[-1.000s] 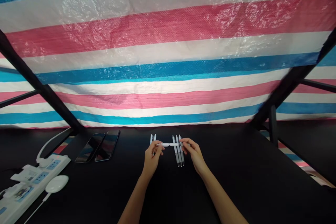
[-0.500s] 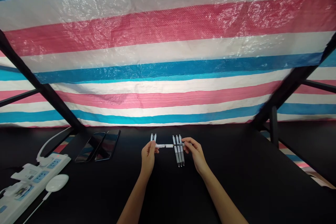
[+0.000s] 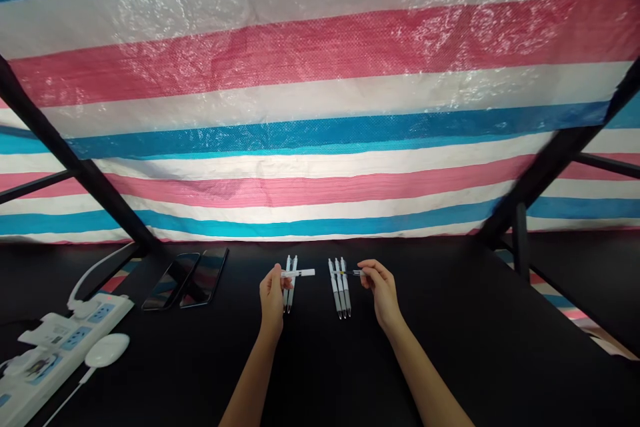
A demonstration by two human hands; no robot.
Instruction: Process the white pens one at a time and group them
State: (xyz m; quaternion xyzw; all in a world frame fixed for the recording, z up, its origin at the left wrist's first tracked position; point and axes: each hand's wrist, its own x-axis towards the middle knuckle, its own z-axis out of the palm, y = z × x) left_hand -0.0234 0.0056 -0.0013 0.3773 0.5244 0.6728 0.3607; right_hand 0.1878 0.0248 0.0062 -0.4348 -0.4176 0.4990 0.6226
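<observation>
My left hand (image 3: pixel 272 301) pinches a white pen barrel (image 3: pixel 304 273), held level and pointing right above two white pens (image 3: pixel 291 295) on the table. Opposite it, my right hand (image 3: pixel 383 299) has thumb and fingers closed on a thin dark pen refill (image 3: pixel 354 273) with a clear section near the fingertips. The refill's tip reaches left over three white-and-grey pens (image 3: pixel 341 297) lying side by side. A gap separates the barrel from the refill.
On the left of the black table (image 3: pixel 320 367) lie two dark phones (image 3: pixel 173 280). A white power strip (image 3: pixel 75 340) with plugs and a round white charger (image 3: pixel 107 350) are nearer. Black frame bars (image 3: pixel 113 200) and a striped sheet (image 3: pixel 320 133) stand behind.
My hands have moved apart, the left to the left with the barrel, the right to the right with the refill. The refill has come out of the barrel, and the two left pens show more.
</observation>
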